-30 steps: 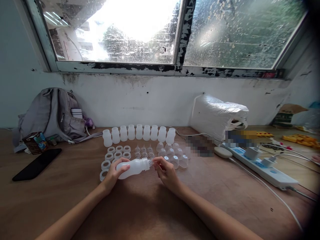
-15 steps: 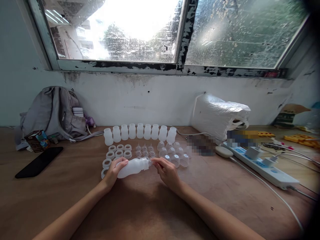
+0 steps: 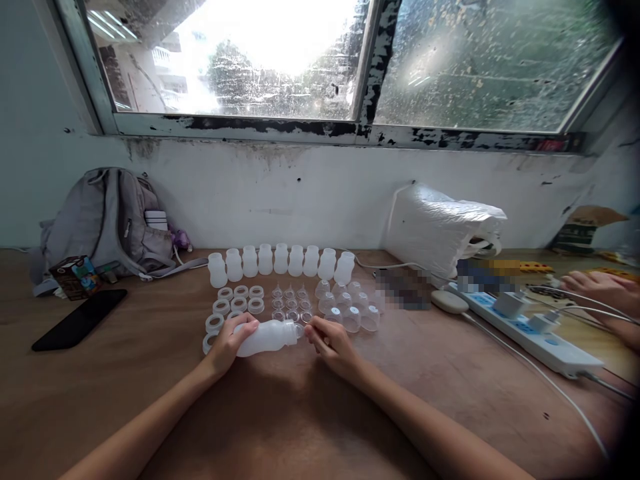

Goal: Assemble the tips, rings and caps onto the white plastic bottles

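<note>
On my feed the clearest change from half a second ago is at the far right: another person's hand (image 3: 603, 293) has come into view beyond the power strip (image 3: 530, 337), where the earlier frames showed only cables and yellow pieces.

At the near middle, the left hand (image 3: 233, 340) remains wrapped round a frosted baby bottle (image 3: 267, 339), which is held on its side over the table (image 3: 250, 420), mouth to the right. I see the bottle a touch more level than before. A clear nipple (image 3: 299, 331) pokes out of its mouth. The right hand (image 3: 333, 343) is nearly closed, thumb and fingers in a narrow pinch at the nipple's tip; they look more curled than earlier, though I cannot tell how firmly they grip it.

Beyond the hands, I find the layout unchanged. Nine upright bottles (image 3: 281, 259) make the far row. Nearer, white collar rings (image 3: 256, 305) sit on the left, loose clear nipples (image 3: 289, 293) in the middle, and clear dome caps (image 3: 351, 320) on the right. The phone (image 3: 80, 320) and backpack (image 3: 95, 223) stay put at the left.
</note>
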Demonstrator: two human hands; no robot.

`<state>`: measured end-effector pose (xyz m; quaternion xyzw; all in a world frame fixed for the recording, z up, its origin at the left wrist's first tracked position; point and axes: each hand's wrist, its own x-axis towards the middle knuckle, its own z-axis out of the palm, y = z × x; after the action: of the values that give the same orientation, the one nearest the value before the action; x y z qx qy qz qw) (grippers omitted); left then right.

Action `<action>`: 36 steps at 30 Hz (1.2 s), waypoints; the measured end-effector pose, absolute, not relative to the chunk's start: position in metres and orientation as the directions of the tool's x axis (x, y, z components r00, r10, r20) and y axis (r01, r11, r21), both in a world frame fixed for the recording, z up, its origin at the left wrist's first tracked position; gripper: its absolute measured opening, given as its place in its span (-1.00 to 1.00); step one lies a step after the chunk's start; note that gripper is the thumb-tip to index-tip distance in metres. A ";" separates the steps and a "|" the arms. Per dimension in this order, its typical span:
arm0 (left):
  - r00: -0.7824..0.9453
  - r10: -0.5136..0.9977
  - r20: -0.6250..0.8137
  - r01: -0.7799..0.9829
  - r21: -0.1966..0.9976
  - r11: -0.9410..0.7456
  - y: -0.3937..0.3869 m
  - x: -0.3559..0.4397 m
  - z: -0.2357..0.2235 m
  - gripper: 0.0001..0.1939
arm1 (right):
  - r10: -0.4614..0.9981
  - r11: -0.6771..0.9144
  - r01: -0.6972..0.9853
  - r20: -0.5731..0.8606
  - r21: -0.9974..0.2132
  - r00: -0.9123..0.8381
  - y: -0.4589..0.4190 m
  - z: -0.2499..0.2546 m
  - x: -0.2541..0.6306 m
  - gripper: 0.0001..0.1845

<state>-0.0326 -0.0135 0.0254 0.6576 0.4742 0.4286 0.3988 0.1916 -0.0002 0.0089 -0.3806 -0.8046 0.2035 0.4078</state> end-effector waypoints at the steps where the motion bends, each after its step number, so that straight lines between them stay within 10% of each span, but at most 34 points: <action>1: 0.188 0.963 0.192 0.291 0.926 -0.241 -0.013 -0.033 0.025 -0.65 | 0.793 0.606 0.430 0.470 -0.669 -0.387 -0.001 0.010 0.191 -0.64; 13: 0.189 0.961 0.202 0.387 0.884 -0.262 -0.017 -0.032 0.029 -0.65 | 0.852 0.475 0.308 0.343 -0.825 -0.397 -0.004 0.015 0.188 -0.67; 25: 0.419 0.705 0.572 0.607 0.401 -0.686 -0.019 -0.039 0.017 -0.59 | 0.938 0.058 0.013 0.050 -0.998 -0.344 0.003 0.006 0.185 -0.58; 36: 0.207 0.958 0.199 0.410 0.871 -0.270 -0.017 -0.025 0.024 -0.65 | 0.911 0.138 -0.176 0.194 -0.975 -0.364 -0.006 0.017 0.180 -0.60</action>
<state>-0.0251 -0.0173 0.0242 0.6938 0.4928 0.3917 0.3498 0.1801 -0.0056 0.0167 -0.3117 -0.5897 0.5779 0.4702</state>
